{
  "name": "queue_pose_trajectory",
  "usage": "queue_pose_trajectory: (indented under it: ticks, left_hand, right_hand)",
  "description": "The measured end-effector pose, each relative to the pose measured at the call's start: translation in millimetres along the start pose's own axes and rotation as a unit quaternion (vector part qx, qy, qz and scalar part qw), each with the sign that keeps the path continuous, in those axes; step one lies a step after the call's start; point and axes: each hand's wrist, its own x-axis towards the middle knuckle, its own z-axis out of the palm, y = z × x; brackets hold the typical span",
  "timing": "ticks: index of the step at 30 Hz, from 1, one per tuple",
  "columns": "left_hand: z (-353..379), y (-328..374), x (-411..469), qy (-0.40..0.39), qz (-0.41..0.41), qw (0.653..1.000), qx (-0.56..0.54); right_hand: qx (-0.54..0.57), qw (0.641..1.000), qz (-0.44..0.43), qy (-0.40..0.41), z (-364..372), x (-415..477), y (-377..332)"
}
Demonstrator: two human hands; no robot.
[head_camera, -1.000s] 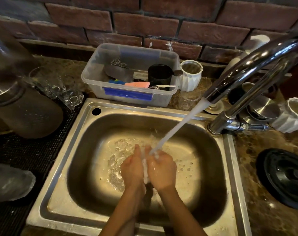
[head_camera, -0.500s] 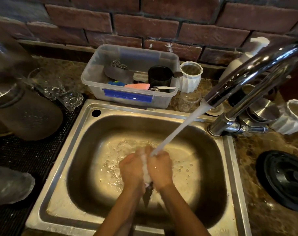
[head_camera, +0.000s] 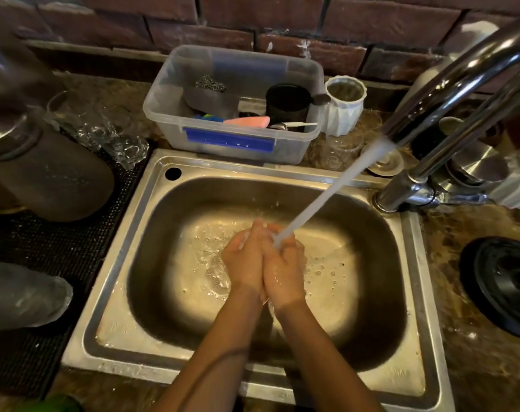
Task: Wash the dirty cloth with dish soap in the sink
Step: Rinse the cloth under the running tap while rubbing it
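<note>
My left hand (head_camera: 243, 263) and my right hand (head_camera: 285, 272) are pressed palm to palm low in the steel sink (head_camera: 116, 263). The cloth (head_camera: 244, 238) is squeezed between them; only a pale sliver shows at the fingertips. A stream of water (head_camera: 327, 197) from the chrome faucet (head_camera: 460, 75) lands on the fingers of my right hand. Water bubbles across the sink floor around the hands. A white pump bottle (head_camera: 472, 34) stands behind the faucet at the back right, partly hidden.
A clear plastic tub (head_camera: 238, 144) with a black cup, sponges and a steel scrubber sits behind the sink. A white ribbed cup (head_camera: 343, 114) stands beside it. A black round lid (head_camera: 502, 283) lies on the right counter. Glassware rests on a dark mat (head_camera: 44, 263) to the left.
My hands have closed tighter around the cloth, so less white shows between them. They stay under the running water.
</note>
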Motion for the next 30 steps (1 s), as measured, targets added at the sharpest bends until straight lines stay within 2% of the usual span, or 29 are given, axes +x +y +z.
queue_pose_trajectory:
  ticks: [4,10,14,17,19,21,23,25,30]
  left_hand:
    - [3,-2,-3,0.066,0.02,0.998,-0.005]
    - [3,4,-3,0.107,-0.018,0.994,-0.015]
    - [1,0,7,0.107,-0.022,0.994,0.021]
    - [-3,-8,4,0.044,-0.053,0.997,0.027]
    - [-6,-7,-2,-0.052,-0.093,0.994,0.001]
    - [-13,-3,-1,-0.146,-0.183,0.969,-0.072]
    - [-21,-1,2,-0.184,-0.212,0.952,-0.121]
    - [-21,-4,4,-0.169,-0.186,0.96,-0.127]
    - [-5,-13,-2,-0.031,-0.071,0.994,-0.075]
  right_hand:
    - [0.098,0.994,0.039,0.019,-1,-3,1]
    - [0.098,0.994,0.038,0.008,-2,-2,-4]
    - [0.051,0.996,0.068,0.016,-3,1,-5]
    - [-0.017,1.0,0.024,0.011,-10,0,-7]
    - [-0.021,0.999,-0.035,-0.01,-16,-1,-6]
    - [-0.017,0.997,-0.065,-0.037,-19,-5,-4]
    - [0.001,0.997,-0.058,-0.057,-19,-5,2]
    - [0.042,0.997,-0.042,-0.058,-19,-6,6]
    - [0.046,0.998,-0.043,0.007,-16,-10,1]
